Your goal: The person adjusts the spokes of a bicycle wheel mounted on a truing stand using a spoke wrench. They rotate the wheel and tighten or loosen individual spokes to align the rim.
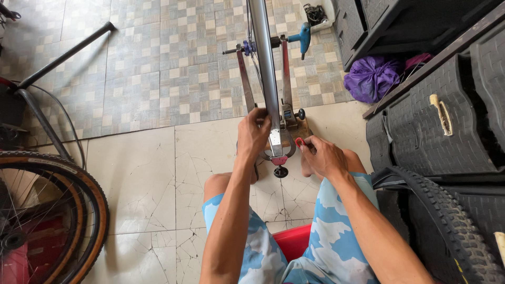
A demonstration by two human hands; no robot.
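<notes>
Wheel rim (264, 68): silver metal hoop, seen edge-on, held upright in a truing stand (286, 113) on the tiled floor (142, 173), just ahead of the seated person's knees. Judged stiff and light, smooth-sided and somewhat slippery; thin spokes look easy to bend, so best gripped at the rim's outer edge.

Left hand (253, 131): fingers wrapped around the rim's lower part, holding it.

Right hand (323, 156): fingers pinched narrow on a small red tool (300, 142), touching the stand's base beside the rim.

Surroundings: blue-handled tool (302, 37) on the stand's far side; purple bag (372, 78) to the right; black knobby tyre (447, 221) near the right thigh; tan-walled bicycle wheel (52, 215) well apart at left; red stool (292, 242) under the person.
</notes>
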